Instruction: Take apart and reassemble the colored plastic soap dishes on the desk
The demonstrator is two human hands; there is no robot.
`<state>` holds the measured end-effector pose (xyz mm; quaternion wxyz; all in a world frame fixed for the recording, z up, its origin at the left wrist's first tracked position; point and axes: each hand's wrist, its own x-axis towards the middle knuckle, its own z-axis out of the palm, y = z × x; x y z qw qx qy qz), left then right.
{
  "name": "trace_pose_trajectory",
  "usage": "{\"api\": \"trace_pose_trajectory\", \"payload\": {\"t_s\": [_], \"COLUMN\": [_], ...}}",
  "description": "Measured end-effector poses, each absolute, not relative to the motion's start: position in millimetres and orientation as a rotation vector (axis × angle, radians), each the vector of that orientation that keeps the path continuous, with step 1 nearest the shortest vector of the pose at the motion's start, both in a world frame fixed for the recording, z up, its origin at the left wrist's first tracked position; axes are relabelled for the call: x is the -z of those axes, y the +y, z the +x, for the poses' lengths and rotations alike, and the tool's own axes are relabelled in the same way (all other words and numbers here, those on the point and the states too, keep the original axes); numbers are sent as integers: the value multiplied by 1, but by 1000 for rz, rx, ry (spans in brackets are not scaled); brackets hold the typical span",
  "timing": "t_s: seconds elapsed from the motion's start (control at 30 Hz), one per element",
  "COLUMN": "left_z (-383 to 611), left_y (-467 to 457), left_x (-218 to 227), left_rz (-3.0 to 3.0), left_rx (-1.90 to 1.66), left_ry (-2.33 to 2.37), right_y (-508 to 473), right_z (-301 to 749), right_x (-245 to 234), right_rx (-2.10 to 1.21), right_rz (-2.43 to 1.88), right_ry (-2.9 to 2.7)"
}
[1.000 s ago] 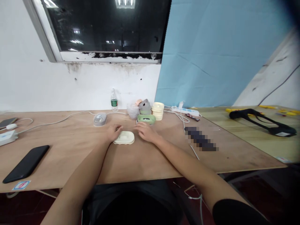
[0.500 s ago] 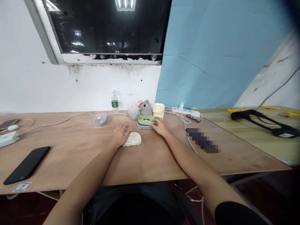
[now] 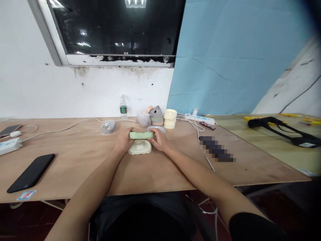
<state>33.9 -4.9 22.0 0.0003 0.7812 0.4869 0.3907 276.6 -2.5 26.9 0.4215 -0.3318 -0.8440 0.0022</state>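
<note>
The left hand (image 3: 124, 140) and right hand (image 3: 159, 140) grasp a green tray (image 3: 141, 135) between them, one at each end, its wavy-edged side toward the viewer. Just nearer than the tray, between the two hands, a cream dish (image 3: 139, 147) lies on the surface (image 3: 82, 144). A grey dish (image 3: 160, 128) sits just behind the right hand, partly hidden by it; beyond, to that hand's right, stands a stack of cream dishes (image 3: 170, 119). Past the left hand, a clear bottle (image 3: 122, 101) wears a green label (image 3: 123, 110) with a red patch, its print too small to read. Well to the left hand's left, near a black phone (image 3: 31, 172), a blue-bordered sticker (image 3: 26, 195) bears red marks I cannot make out.
</note>
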Motion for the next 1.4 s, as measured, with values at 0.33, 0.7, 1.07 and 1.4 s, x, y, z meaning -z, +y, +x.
{"api": "trace_pose_trajectory", "payload": {"t_s": [0.33, 0.7, 1.07, 1.4], "left_z": [30, 16, 20, 16], "left_y": [-20, 0, 3, 12], "left_x": [-43, -28, -20, -7], "left_rz": [2476, 2414, 2245, 2259], "left_rx": [-1322, -475, -558, -643], "left_ry": [1383, 1636, 1550, 1496], "right_y": [-1, 17, 16, 41], "right_z": [267, 259, 259, 250], "right_x": [-21, -6, -6, -65], "right_rx": [-335, -544, -475, 33], "right_rz": [-986, -1321, -1362, -1482], "right_ry": [-1858, -2092, -2074, -2036]}}
